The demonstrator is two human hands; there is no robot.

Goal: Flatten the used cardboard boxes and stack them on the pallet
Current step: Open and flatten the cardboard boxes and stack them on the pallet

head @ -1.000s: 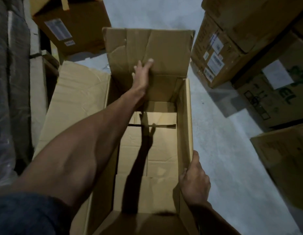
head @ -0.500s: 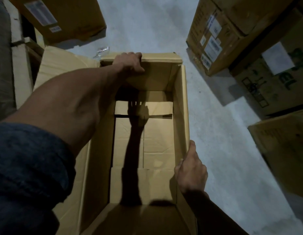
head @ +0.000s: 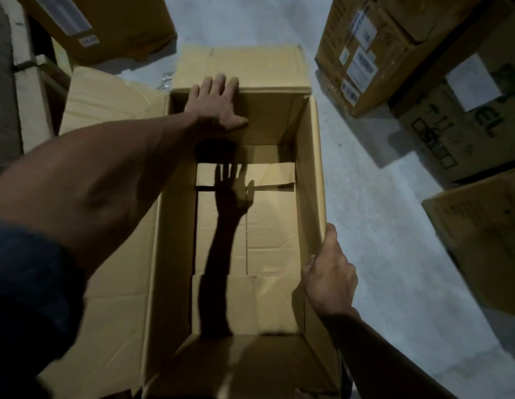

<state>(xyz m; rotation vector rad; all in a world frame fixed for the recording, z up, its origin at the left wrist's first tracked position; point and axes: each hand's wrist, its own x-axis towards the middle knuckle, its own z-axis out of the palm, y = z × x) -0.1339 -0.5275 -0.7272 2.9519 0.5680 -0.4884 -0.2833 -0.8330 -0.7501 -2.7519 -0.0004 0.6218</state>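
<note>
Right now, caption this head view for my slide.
Left hand pressing flat on the open box's far wall, right hand gripping its right rim.

Light was dim, from above; the arm (head: 112,174) cast a hard shadow into the box (head: 311,180). Edges were blurred, bowed, dark.
</note>
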